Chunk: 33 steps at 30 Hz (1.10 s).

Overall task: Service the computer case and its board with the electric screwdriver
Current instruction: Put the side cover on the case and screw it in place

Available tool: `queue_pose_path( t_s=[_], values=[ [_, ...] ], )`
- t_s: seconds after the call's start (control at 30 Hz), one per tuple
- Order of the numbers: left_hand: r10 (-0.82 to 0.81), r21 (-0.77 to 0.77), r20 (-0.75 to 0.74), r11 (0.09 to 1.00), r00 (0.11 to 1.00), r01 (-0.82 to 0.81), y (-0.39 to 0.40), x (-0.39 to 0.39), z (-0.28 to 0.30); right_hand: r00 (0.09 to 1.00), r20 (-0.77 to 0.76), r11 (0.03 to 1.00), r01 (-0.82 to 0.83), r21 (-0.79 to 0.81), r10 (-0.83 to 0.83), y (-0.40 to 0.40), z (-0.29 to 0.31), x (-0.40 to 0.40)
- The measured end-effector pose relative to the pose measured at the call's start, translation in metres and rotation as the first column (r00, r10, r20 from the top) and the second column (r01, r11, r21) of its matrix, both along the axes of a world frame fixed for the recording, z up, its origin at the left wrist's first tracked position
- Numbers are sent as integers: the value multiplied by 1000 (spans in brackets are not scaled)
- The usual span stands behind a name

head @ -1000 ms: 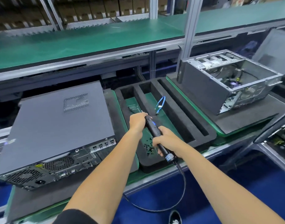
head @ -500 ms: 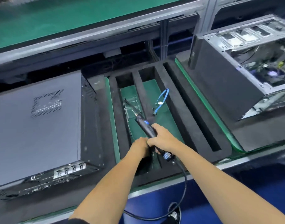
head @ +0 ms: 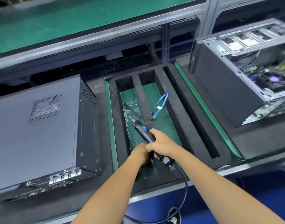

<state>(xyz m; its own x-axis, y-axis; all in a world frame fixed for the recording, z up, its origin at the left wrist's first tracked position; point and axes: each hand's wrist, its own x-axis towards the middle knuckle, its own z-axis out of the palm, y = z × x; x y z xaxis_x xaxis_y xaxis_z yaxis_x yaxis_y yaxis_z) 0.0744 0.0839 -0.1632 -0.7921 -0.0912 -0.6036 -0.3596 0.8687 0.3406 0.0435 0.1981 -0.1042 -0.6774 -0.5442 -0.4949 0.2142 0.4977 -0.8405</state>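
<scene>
My right hand (head: 162, 145) grips the black electric screwdriver (head: 143, 130) by its handle, tip pointing away over the left slot of the black foam tray (head: 175, 110). My left hand (head: 139, 153) reaches down into the near end of that slot, right beside the right hand; its fingertips are hidden. A closed grey computer case (head: 36, 126) lies flat on the left. An open case (head: 227, 88) stands at the right, its board (head: 270, 78) and wiring visible inside.
A blue cable (head: 161, 104) lies in the tray's middle slot and a clear plastic bag (head: 130, 107) in the left slot. The screwdriver's black cord (head: 185, 183) loops down over the bench edge. A green shelf (head: 74, 21) runs across the back.
The view has tilted down and closer. My left hand left the screwdriver's front end and dropped into the tray's near end; my right hand keeps its hold on the tool.
</scene>
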Motion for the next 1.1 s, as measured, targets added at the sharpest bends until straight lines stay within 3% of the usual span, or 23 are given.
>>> queue_pose_path(
  t_s=[0.07, 0.37, 0.47, 0.6, 0.67, 0.8, 0.9, 1.1],
  values=[
    [-10, -59, -22, 998, 1000, 8, -6, -1, 14, 1000, 2, 1000, 11, 4, -11, 3, 3, 1],
    [294, 138, -133, 951, 947, -276, -40, -1, 68, 997, 9, 994, 78, -82, -78, 10, 34, 15],
    [572, 433, -180, 776, 800, -458, -47, 4, 84, 996, 14, 991, 88, -103, -87, 14, 45, 24],
    [891, 773, -7, 293, 455, -563, -56, -1, 123, 996, 5, 990, 88, -107, -88, 14, 66, 38],
    [927, 842, 75, 139, 368, -522, -62, -5, 142, 997, -3, 989, 76, -125, -77, 9, 79, 45],
    [942, 927, 123, 4, 313, -376, -69, -3, 172, 999, -25, 983, 40, -181, -46, -8, 108, 61],
    [926, 953, 247, -180, 286, -242, -80, 3, 192, 998, -45, 979, 36, -199, -46, -24, 125, 77],
    [908, 975, 214, -176, 360, -136, -123, 50, 219, 995, -86, 978, 30, -208, -49, -67, 149, 113]
  ],
)
